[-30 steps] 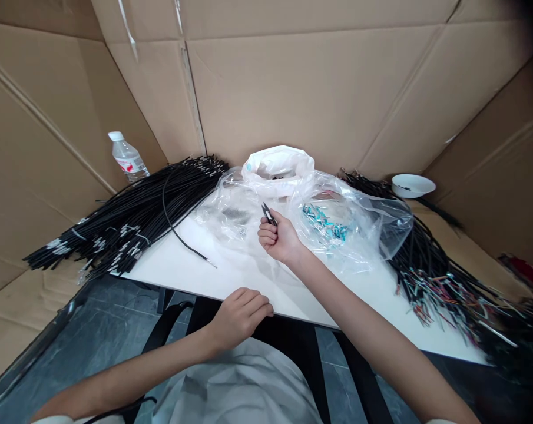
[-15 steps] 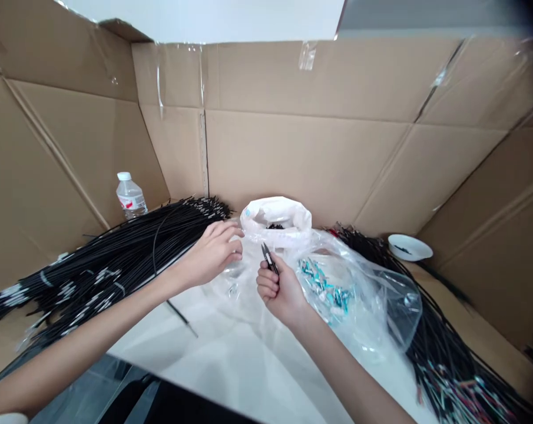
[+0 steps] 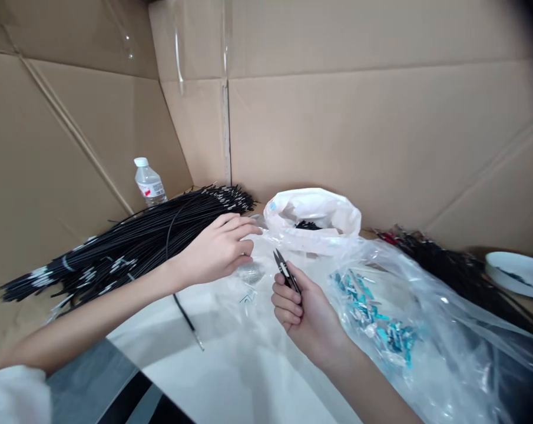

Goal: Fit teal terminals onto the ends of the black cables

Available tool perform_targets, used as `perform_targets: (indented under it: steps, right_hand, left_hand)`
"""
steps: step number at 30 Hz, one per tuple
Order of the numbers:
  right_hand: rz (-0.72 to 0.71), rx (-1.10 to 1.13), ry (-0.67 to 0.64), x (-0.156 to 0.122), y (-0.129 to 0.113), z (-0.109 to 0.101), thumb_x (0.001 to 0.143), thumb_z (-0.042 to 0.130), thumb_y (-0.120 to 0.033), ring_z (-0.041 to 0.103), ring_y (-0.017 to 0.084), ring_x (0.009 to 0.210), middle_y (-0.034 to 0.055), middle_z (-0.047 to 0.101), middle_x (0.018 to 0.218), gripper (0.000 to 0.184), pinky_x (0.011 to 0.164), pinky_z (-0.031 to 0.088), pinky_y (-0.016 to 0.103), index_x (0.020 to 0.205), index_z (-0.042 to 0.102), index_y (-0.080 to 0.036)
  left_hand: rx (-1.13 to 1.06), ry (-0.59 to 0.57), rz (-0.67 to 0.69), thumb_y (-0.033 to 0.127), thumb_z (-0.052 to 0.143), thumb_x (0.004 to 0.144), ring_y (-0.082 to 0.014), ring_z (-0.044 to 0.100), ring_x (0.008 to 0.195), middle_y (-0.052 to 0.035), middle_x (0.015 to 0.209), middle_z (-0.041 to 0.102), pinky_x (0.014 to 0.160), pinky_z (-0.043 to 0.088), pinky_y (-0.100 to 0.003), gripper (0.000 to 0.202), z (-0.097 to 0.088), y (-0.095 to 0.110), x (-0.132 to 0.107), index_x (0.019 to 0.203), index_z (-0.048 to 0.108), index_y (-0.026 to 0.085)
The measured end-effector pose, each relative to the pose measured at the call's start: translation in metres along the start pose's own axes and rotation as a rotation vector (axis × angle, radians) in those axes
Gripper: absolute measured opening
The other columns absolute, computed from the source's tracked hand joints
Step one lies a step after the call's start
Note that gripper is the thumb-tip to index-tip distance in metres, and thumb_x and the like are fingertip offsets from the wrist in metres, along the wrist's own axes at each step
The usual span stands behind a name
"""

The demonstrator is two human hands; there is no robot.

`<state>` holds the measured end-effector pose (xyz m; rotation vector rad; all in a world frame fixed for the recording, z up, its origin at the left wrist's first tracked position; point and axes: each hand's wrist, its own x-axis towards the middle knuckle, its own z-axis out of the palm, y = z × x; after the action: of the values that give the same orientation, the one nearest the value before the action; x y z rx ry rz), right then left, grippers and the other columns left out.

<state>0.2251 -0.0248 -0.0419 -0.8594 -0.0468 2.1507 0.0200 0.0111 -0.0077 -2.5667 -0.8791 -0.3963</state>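
My right hand is wrapped around small black thread snips, their pointed blades aimed up and away from me. My left hand hovers with loosely bent fingers apart and nothing visible in them. Beyond its fingertips stands a white plastic bag with a rolled rim and small black pieces inside. One black cable passes beneath my left forearm, its metal-tipped end on the white table. A clear plastic bag, holding turquoise and silvery pieces, lies right of my right hand.
A thick bundle of black cables lies at the left, in front of a water bottle. Dark cables and a white bowl are at the right. Cardboard walls enclose the back and left.
The view has tilted down and come closer, so the bag and hands look larger. My left hand stays near the bag with fingers a little straighter; my right still holds the snips.
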Motion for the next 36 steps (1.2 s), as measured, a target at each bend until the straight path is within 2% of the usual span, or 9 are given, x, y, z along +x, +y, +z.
perform_targets:
  steps: [7,11,15,22,24,26,30,33,36]
  right_hand:
    - [0.010,-0.038,0.029,0.000,0.003,-0.005,0.106,0.044,-0.038,0.020,0.000,0.032,-0.0113,0.023,0.046,0.049,0.030,0.015,0.013,0.065,0.053,-0.012]
    - [0.000,-0.040,0.029,-0.001,0.002,-0.008,0.106,0.045,-0.038,0.020,0.000,0.032,-0.0113,0.023,0.045,0.048,0.030,0.015,0.013,0.065,0.052,-0.013]
    - [-0.017,-0.048,0.004,-0.003,0.000,-0.008,0.106,0.045,-0.037,0.020,0.001,0.032,-0.0112,0.024,0.045,0.048,0.030,0.016,0.013,0.065,0.052,-0.013]
    - [-0.043,-0.070,-0.014,-0.006,-0.002,-0.010,0.104,0.047,-0.035,0.018,0.001,0.035,-0.0111,0.024,0.046,0.046,0.032,0.014,0.013,0.064,0.053,-0.013]
    - [-0.051,-0.085,-0.022,-0.007,-0.002,-0.011,0.105,0.046,-0.035,0.017,0.002,0.036,-0.0112,0.023,0.046,0.046,0.033,0.013,0.014,0.064,0.053,-0.013]
    - [-0.080,-0.127,-0.023,-0.009,-0.001,-0.011,0.104,0.045,-0.035,0.014,0.002,0.037,-0.0113,0.022,0.046,0.046,0.034,0.012,0.015,0.064,0.052,-0.014]
    - [-0.177,-0.398,-0.088,-0.020,0.001,-0.006,0.102,0.050,-0.042,0.010,0.004,0.042,-0.0114,0.021,0.048,0.045,0.038,0.010,0.017,0.065,0.053,-0.015]
    - [-0.320,-0.686,-0.154,-0.031,-0.002,-0.002,0.096,0.056,-0.052,0.011,0.005,0.045,-0.0104,0.022,0.049,0.047,0.041,0.009,0.020,0.065,0.054,-0.017]
    - [-0.713,-0.892,-0.088,-0.040,-0.010,-0.004,0.088,0.064,-0.061,0.018,0.007,0.049,-0.0075,0.026,0.052,0.051,0.044,0.012,0.023,0.064,0.057,-0.017]
  left_hand:
    - [-0.092,-0.022,-0.083,0.042,0.061,0.099,-0.0288,0.055,0.131,-0.0058,0.133,0.067,0.108,0.039,-0.046,0.027,-0.009,-0.004,-0.011,0.088,0.069,0.018]
    - [-0.233,0.138,-0.124,0.049,0.060,0.098,-0.0284,0.057,0.128,-0.0069,0.126,0.070,0.107,0.041,-0.046,0.040,-0.018,-0.001,-0.023,0.072,0.060,0.018]
    - [-0.250,0.315,-0.210,0.036,0.059,0.100,-0.0249,0.060,0.120,-0.0093,0.123,0.070,0.103,0.045,-0.044,0.025,-0.023,0.007,-0.043,0.082,0.062,0.019]
    - [-0.064,0.316,-0.228,0.021,0.059,0.098,-0.0261,0.061,0.116,-0.0102,0.128,0.066,0.096,0.046,-0.042,0.008,-0.012,0.010,-0.090,0.095,0.066,0.020]
    - [-0.143,0.246,-0.236,0.020,0.059,0.098,-0.0236,0.063,0.109,-0.0097,0.121,0.068,0.094,0.046,-0.039,0.007,-0.005,0.009,-0.110,0.098,0.066,0.019]
    - [-0.306,-0.014,-0.205,0.021,0.060,0.098,-0.0199,0.064,0.105,-0.0066,0.116,0.069,0.093,0.047,-0.034,0.008,0.003,0.007,-0.131,0.102,0.067,0.021]
    - [-0.481,-0.332,-0.175,0.027,0.059,0.101,-0.0183,0.065,0.106,-0.0046,0.119,0.070,0.094,0.049,-0.030,0.014,0.020,0.007,-0.161,0.107,0.071,0.025]
    - [-0.463,-0.234,-0.215,0.025,0.051,0.103,-0.0169,0.068,0.098,-0.0037,0.108,0.073,0.089,0.050,-0.028,0.018,0.022,0.014,-0.166,0.104,0.069,0.023]
    - [-0.396,-0.016,-0.231,0.021,0.050,0.103,-0.0151,0.070,0.085,-0.0020,0.095,0.075,0.079,0.053,-0.025,0.016,0.009,0.024,-0.149,0.106,0.066,0.021]
